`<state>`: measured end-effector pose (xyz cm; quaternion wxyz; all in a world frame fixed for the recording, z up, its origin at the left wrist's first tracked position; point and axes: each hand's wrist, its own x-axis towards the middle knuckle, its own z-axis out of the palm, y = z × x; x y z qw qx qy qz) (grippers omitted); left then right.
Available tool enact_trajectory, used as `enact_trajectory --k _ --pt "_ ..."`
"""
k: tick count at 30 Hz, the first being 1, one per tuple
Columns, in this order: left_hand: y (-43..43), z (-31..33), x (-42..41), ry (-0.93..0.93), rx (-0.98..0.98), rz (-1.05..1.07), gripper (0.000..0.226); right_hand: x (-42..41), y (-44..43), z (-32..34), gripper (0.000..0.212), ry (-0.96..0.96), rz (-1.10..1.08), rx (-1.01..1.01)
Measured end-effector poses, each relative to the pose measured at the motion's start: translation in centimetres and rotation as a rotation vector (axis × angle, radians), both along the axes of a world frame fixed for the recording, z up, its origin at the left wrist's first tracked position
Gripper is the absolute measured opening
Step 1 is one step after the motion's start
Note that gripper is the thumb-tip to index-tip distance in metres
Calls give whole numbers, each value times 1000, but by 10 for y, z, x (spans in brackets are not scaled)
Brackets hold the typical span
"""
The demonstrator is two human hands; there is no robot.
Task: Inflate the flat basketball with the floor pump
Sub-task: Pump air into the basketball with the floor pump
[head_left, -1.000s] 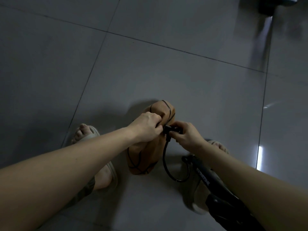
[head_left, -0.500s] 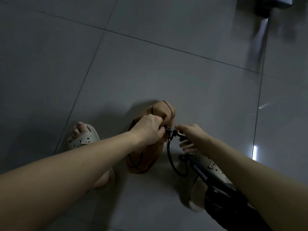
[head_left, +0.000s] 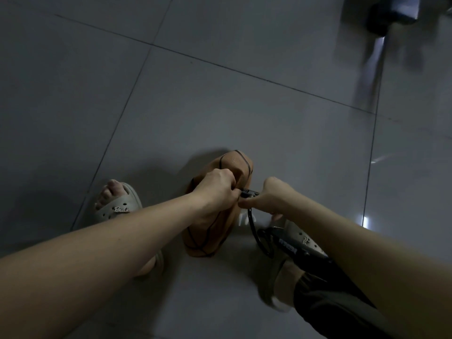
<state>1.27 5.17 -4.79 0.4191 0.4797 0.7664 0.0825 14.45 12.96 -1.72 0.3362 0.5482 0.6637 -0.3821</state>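
The basketball point(head_left: 236, 163) is gripped by the left hand point(head_left: 217, 189), with the nozzle point(head_left: 249, 193), pinched by the right hand point(head_left: 271, 198), aimed sideways at it.

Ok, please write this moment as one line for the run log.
stage: fitting nozzle | left hand: grips flat basketball | right hand: pinches hose nozzle at basketball | pump: over right sandal

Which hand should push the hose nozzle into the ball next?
Right. The right hand pinches the hose nozzle, which points at the basketball. The left hand grips the basketball to steady it.
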Motion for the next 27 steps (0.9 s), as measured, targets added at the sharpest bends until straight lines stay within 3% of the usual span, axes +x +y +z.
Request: enact_trajectory --k 9,27 --pt "3 3 3 -64 -79 -2 29 1 -13 -9 47 31 99 136" --pt "2 7 9 -79 -82 18 30 -7 -10 -20 21 -32 125 149"
